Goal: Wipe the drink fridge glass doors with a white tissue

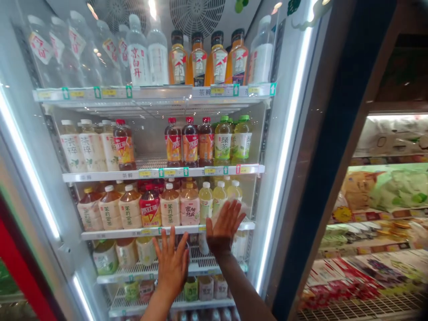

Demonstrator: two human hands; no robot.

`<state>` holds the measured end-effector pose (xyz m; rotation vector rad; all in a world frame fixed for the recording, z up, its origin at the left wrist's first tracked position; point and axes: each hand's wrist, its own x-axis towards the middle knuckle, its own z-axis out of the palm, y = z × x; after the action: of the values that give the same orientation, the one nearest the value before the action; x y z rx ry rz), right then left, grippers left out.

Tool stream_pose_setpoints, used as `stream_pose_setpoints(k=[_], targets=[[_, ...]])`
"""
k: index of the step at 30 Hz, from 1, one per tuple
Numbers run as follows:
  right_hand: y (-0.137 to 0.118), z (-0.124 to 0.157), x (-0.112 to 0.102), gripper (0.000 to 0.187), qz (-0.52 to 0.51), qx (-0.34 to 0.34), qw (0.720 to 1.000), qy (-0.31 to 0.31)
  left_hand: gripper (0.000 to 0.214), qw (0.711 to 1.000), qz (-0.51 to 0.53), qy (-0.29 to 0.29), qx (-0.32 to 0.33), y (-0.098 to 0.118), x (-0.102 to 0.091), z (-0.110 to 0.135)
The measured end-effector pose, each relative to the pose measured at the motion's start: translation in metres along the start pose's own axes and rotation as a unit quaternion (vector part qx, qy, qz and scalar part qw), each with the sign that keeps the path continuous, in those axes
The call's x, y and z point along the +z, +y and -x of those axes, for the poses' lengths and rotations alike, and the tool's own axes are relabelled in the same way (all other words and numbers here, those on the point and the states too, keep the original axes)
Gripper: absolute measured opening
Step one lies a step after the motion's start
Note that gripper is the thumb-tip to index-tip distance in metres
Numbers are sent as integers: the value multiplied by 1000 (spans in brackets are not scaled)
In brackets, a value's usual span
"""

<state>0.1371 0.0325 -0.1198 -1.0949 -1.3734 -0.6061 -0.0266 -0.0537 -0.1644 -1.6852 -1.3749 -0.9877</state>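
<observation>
My left hand point(171, 261) is raised with its fingers spread, in front of the lower shelves of a lit drinks cooler. A little higher and to the right, my right hand point(224, 226) is also open, palm forward, overlapping some pale yellow bottles point(206, 200). Neither hand holds anything. Whether they touch a glass pane in front of the shelves I cannot tell. Just above my left hand stand a cream-labelled tea bottle point(170, 205) and a pink-labelled bottle point(190, 206). A red-labelled tea bottle point(150, 208) is to their left.
Higher up are red-capped tea bottles point(190, 143), green tea bottles point(223, 141) and orange drink bottles point(218, 60). A dark frame point(334, 147) borders the cooler on the right. Beyond it, another shelf unit holds packaged goods point(401, 189). A red edge point(20, 263) slants at lower left.
</observation>
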Motion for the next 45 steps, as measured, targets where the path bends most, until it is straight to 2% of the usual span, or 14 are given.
stream_pose_setpoints(k=[4, 7, 9, 15, 17, 19, 22, 24, 28, 32, 36, 40, 42, 45], targets=[[-21, 56, 11, 78, 2, -142, 988, -57, 83, 999, -14, 30, -32, -49, -19, -8], [-30, 84, 18, 78, 1, -173, 982, -69, 83, 997, -24, 51, -44, -91, -36, -21], [-43, 63, 19, 80, 5, -148, 988, -43, 82, 997, -27, 62, -48, -117, -48, -32], [-135, -78, 13, 86, -17, -99, 995, -24, 79, 995, -33, 80, -47, -185, -78, -62], [-167, -86, 18, 87, -22, -141, 989, -36, 78, 995, -35, 80, -41, -202, -85, -67], [-190, -66, 28, 88, -33, -212, 975, -50, 77, 996, -34, 79, -33, -215, -90, -69], [-205, -26, 40, 87, -63, -312, 946, -58, 77, 996, -30, 83, -22, -231, -97, -69], [-202, -24, 40, 84, -59, -351, 932, -66, 78, 996, -26, 88, -14, -242, -103, -71], [-195, -103, 27, 76, -4, -294, 955, -41, 78, 994, -21, 105, 15, -266, -120, -88], [-224, -188, 21, 79, 6, -224, 975, 3, 76, 991, -17, 127, 26, -282, -133, -119], [-264, -180, 29, 86, 9, -296, 955, -35, 74, 990, 5, 143, -1, -277, -138, -145], [-261, -149, 25, 82, 22, -449, 891, -63, 72, 990, 7, 140, 15, -270, -143, -160], [-244, -167, 18, 77, 30, -491, 869, -62, 71, 989, -1, 143, 31, -271, -147, -167], [-221, -243, 5, 74, 36, -434, 900, -29, 70, 985, -14, 161, 56, -275, -156, -184]])
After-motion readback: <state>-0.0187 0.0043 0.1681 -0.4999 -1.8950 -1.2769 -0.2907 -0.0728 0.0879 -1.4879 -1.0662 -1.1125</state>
